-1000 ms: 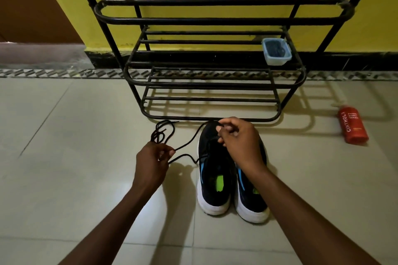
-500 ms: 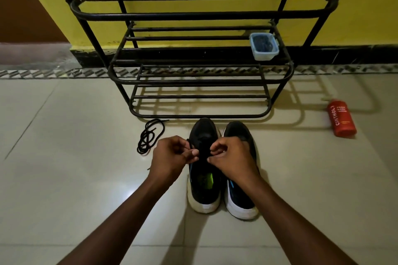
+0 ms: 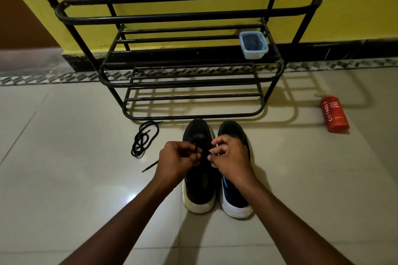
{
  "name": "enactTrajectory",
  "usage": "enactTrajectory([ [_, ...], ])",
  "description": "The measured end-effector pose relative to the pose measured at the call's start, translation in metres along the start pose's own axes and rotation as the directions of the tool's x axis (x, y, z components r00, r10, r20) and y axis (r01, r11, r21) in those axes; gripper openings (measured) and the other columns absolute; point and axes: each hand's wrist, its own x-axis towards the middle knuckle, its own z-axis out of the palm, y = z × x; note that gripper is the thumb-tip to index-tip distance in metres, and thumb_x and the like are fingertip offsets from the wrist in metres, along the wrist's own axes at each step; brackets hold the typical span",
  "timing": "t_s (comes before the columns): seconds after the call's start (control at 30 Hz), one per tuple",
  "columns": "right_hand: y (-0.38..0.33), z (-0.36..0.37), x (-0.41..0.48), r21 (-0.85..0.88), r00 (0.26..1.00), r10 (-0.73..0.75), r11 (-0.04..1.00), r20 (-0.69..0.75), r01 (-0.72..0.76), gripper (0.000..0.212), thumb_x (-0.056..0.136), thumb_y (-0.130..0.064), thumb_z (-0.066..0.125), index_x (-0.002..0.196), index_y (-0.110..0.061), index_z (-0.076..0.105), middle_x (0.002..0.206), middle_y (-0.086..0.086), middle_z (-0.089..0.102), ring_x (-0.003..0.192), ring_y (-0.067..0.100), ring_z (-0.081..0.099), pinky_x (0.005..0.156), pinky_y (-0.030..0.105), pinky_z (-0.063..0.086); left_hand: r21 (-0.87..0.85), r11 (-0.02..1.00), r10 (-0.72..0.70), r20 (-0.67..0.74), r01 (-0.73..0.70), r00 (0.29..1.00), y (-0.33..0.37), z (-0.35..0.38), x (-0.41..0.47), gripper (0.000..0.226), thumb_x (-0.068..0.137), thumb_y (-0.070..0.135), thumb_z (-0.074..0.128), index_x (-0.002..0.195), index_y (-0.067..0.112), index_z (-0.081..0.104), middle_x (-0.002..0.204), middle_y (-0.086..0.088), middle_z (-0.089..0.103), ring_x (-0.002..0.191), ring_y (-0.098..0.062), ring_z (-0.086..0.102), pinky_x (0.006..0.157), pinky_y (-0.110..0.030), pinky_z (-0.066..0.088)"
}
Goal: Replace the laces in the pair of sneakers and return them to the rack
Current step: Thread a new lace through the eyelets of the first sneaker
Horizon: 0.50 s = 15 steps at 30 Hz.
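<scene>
Two black sneakers with white soles stand side by side on the tiled floor, toes toward the rack: the left sneaker [image 3: 199, 187] and the right sneaker [image 3: 233, 198]. My left hand [image 3: 177, 160] and my right hand [image 3: 231, 157] meet over the left sneaker's lacing area, each pinching a black lace there. A lace tip pokes out by my left wrist. A loose black lace [image 3: 143, 137] lies coiled on the floor left of the shoes. The black metal rack [image 3: 189, 15] stands just beyond them.
A small plastic box [image 3: 254, 45] with dark contents sits on the rack's middle shelf, at its right end. A red bottle [image 3: 333, 114] lies on the floor to the right. A yellow wall with black skirting runs behind the rack.
My left hand let the loose lace drop into a coil on the floor and came in to the left sneaker. Both hands now work together at its eyelets.
</scene>
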Motion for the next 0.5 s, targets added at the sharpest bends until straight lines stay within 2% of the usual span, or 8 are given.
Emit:
enactTrajectory([
  [0.17, 0.0007, -0.0002, -0.0007, 0.082, 1.000, 0.026, 0.996, -0.014, -0.025, 0.051, 0.074, -0.004, 0.077, 0.104, -0.037, 0.052, 0.079, -0.004, 0.074, 0.078, 0.012, 0.073, 0.070, 0.045, 0.064, 0.040, 0.999, 0.017, 0.013, -0.018, 1.000, -0.0027, 0.0022, 0.0003, 0.007, 0.083, 0.015, 0.082, 0.086, 0.020, 0.080, 0.076, 0.004, 0.077, 0.077, -0.010, 0.075, 0.074, -0.029, 0.061],
  [0.3, -0.0001, 0.0000, -0.0007, 0.109, 1.000, 0.021, 0.994, -0.023, -0.018, 0.066, 0.073, -0.001, 0.077, 0.111, -0.044, 0.044, 0.077, -0.006, 0.073, 0.076, 0.007, 0.072, 0.070, 0.042, 0.064, 0.057, 0.998, 0.015, 0.010, -0.015, 1.000, -0.0039, 0.0045, 0.0007, 0.004, 0.086, 0.018, 0.079, 0.084, 0.022, 0.080, 0.075, 0.003, 0.076, 0.077, -0.012, 0.075, 0.077, -0.036, 0.062],
  [0.4, -0.0006, 0.0000, -0.0004, 0.137, 1.000, 0.029, 0.990, -0.005, -0.028, 0.067, 0.074, 0.000, 0.078, 0.114, -0.043, 0.044, 0.079, -0.014, 0.073, 0.075, 0.003, 0.071, 0.069, 0.040, 0.064, 0.049, 0.999, 0.000, 0.018, -0.001, 1.000, -0.0034, 0.0056, 0.0015, 0.003, 0.088, 0.019, 0.078, 0.087, 0.021, 0.080, 0.076, 0.001, 0.077, 0.078, -0.015, 0.075, 0.081, -0.043, 0.062],
  [0.5, 0.0006, -0.0002, -0.0007, 0.163, 0.999, 0.031, 0.986, -0.008, -0.030, 0.068, 0.075, -0.001, 0.077, 0.116, -0.043, 0.044, 0.080, -0.015, 0.074, 0.074, 0.004, 0.072, 0.068, 0.040, 0.064, 0.061, 0.998, 0.019, 0.050, -0.022, 0.999, -0.0036, 0.0061, 0.0024, 0.004, 0.089, 0.019, 0.077, 0.089, 0.020, 0.080, 0.077, 0.003, 0.077, 0.078, -0.012, 0.075, 0.080, -0.040, 0.063],
])
